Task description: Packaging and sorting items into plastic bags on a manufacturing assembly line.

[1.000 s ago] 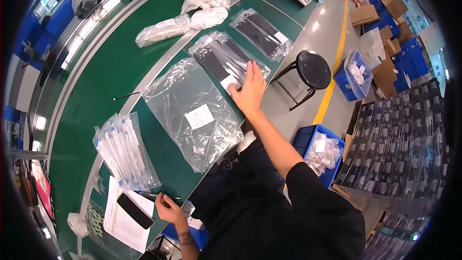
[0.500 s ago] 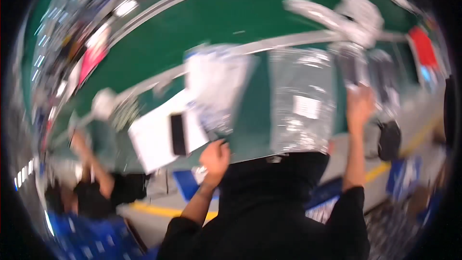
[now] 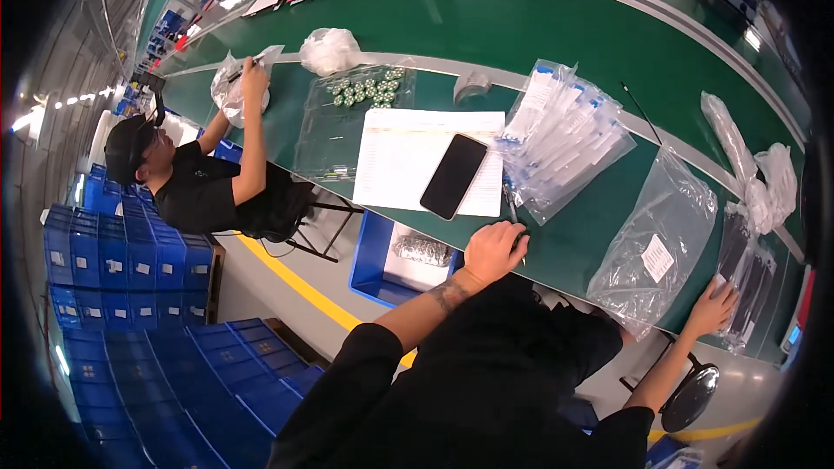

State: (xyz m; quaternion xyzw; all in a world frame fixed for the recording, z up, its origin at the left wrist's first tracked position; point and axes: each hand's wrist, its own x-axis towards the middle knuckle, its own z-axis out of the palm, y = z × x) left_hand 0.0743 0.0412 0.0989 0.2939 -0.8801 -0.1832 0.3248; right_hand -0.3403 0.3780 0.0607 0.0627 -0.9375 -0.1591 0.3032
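Left hand (image 3: 495, 249): curled into a loose fist at the near edge of the green table (image 3: 556, 26), closed around a dark pen (image 3: 512, 208) whose shaft runs away from the knuckles toward the far side. Right hand (image 3: 714, 306): fingers spread flat, pressing on a packet of dark parts (image 3: 749, 278) at the near right edge of the table; it grips nothing.

Between the two hands lies a large clear plastic bag (image 3: 660, 243) bearing a small white label. Just beyond the left hand, a white sheet of paper (image 3: 408, 156) lies flat with a black phone (image 3: 453, 175) resting on its right part. Right of the sheet sits a bundle of clear sleeves (image 3: 565, 135). Left of the sheet, a clear bag holds small green parts (image 3: 365, 89).

At the far left a seated co-worker (image 3: 204, 187) handles another clear bag. Blue crates (image 3: 122, 260) stand stacked on the floor, near left.
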